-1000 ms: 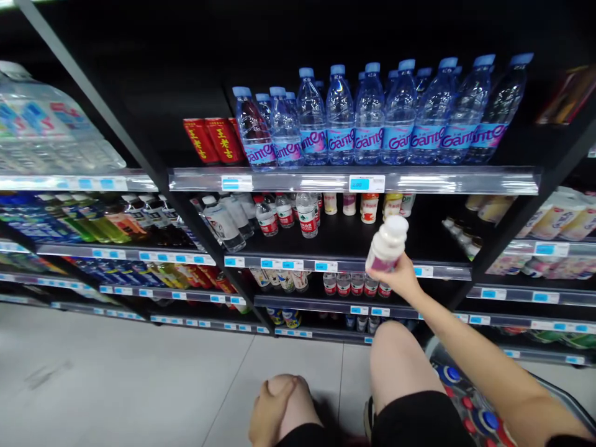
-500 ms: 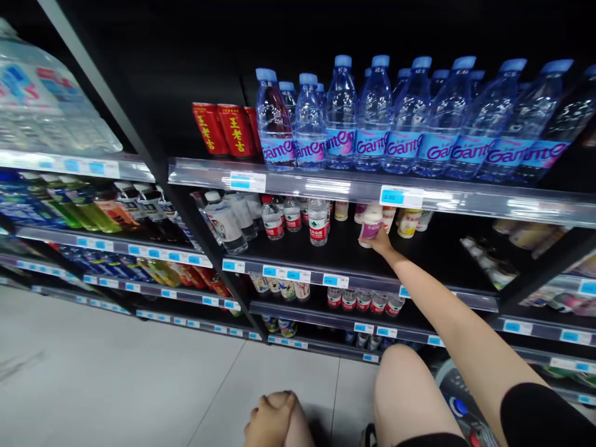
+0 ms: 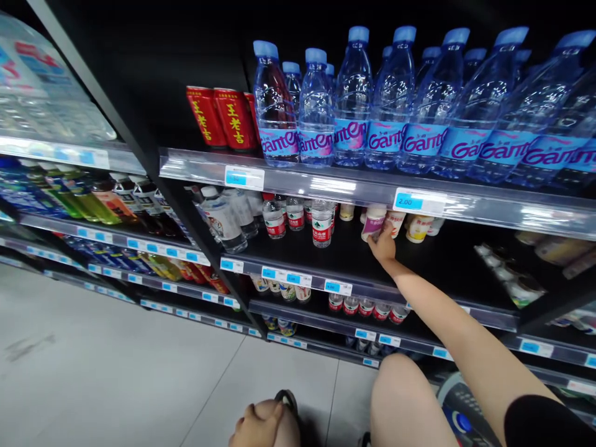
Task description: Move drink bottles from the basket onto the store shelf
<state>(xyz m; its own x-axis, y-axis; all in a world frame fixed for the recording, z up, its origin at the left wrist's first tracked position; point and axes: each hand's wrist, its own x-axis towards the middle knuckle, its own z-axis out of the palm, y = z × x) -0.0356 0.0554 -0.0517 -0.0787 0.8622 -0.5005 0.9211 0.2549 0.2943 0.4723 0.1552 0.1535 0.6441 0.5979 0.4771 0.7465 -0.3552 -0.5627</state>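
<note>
My right hand (image 3: 382, 246) reaches deep into the second shelf (image 3: 298, 274) and is closed on a small white bottle with a purple label (image 3: 373, 223), which stands upright among other small white drink bottles (image 3: 416, 227). My left hand (image 3: 255, 425) rests cupped over my left knee at the bottom of the view, holding nothing. Small water bottles with red labels (image 3: 321, 223) stand just left of the right hand.
Blue-capped water bottles (image 3: 386, 105) and red cans (image 3: 222, 118) fill the top shelf. Green and amber drinks (image 3: 93, 202) line the left bay. Lower shelves hold more small bottles. Grey tiled floor (image 3: 116, 372) lies at the left; a cart with bottles (image 3: 459, 410) sits by my right knee.
My right hand carried the white bottle from in front of the shelf edge into the back of the second shelf and set it upright. The view moved closer to the shelves.
</note>
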